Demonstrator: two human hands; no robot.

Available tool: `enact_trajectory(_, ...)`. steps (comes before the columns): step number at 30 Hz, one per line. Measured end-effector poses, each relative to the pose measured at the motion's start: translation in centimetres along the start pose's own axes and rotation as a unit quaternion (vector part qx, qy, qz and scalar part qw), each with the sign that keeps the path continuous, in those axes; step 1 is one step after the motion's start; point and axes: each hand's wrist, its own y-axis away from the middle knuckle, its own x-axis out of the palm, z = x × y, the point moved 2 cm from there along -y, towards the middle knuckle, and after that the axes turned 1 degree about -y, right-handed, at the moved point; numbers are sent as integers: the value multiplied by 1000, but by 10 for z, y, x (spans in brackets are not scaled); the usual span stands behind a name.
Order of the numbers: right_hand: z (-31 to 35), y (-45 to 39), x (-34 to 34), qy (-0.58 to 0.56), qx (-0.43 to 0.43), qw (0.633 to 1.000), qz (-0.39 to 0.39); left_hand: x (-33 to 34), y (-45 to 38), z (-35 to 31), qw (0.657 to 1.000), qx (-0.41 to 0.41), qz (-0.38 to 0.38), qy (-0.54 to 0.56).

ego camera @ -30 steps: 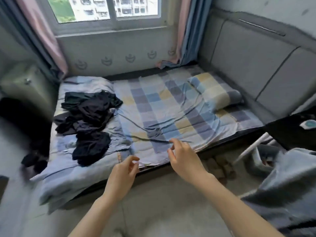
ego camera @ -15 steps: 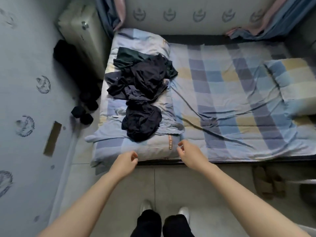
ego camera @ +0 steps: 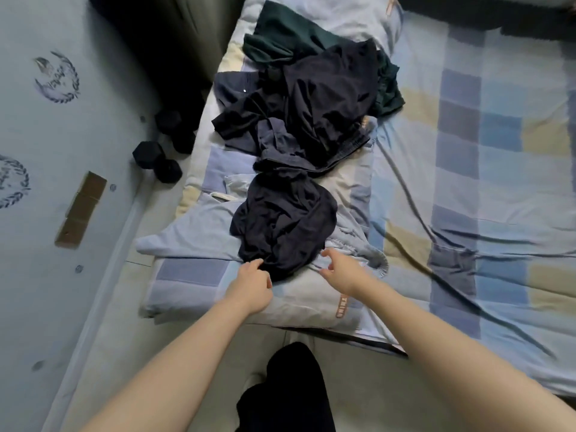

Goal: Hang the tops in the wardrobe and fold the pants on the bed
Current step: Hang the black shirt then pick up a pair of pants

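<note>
Forearms reach forward and down from the lower edge of the view, both bare, toward the near edge of the bed with a blue, grey and yellow checked sheet (ego camera: 467, 188). The left hand (ego camera: 251, 283) has its fingers curled, the fingertips touching the near hem of a crumpled dark navy garment (ego camera: 283, 219); whether it already pinches the cloth I cannot tell. The right hand (ego camera: 341, 269) hovers just beside that garment, fingers loosely bent and spread, holding nothing, above a pale blue garment (ego camera: 193, 235) lying flat beneath. Further back lie a heap of dark clothes (ego camera: 318, 110) and a dark green top (ego camera: 280, 35).
</note>
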Motion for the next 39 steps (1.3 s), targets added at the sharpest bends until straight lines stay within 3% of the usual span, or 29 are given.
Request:
enact_trajectory(3, -3, -33, 10, -70, 17, 997, 6, 13, -30, 4, 998, -5, 57, -22)
enact_trajectory(6, -7, -62, 26, -38, -35, 998, 40, 22, -60, 11, 993, -15, 103, -46)
enact_trajectory(9, -9, -75, 44, -179, -22, 977, 114, 23, -64, 3, 999, -16, 43, 15)
enact_trajectory(11, -7, -76, 42, -308, 25, 946, 96, 16, -59, -3, 990, -43, -8, 132)
enact_trajectory(14, -5, -69, 38, -486, 135, 862, 39, -6, -50, -15, 950, -51, -48, 305)
enact_trajectory(17, 4, -53, 15, -661, 203, 722, 19, -32, -40, -34, 936, -35, -89, 338)
enact_trajectory(19, 12, -41, -9, -727, 208, 654, 17, -46, -28, -48, 934, -27, -73, 350)
enact_trajectory(21, 19, -27, -36, -772, 194, 605, 23, -53, -15, -58, 944, -11, -33, 328)
enact_trajectory(24, 32, -1, -77, -809, 171, 561, 25, -66, 9, -73, 970, 29, -53, 236)
enact_trajectory(28, 51, 47, -118, -865, 131, 483, 20, -89, 48, -88, 958, 57, -102, 264)
enact_trajectory(31, 65, 93, -138, -909, 62, 411, 33, -103, 77, -98, 941, 65, -89, 320)
enact_trajectory(33, 77, 129, -149, -905, 38, 423, 32, -112, 99, -104, 937, 91, -45, 335)
enact_trajectory(37, 103, 203, -163, -826, -11, 563, 15, -119, 143, -112, 911, 121, 108, 378)
enact_trajectory(39, 114, 241, -161, -791, -31, 611, -13, -121, 163, -116, 858, 97, 157, 479)
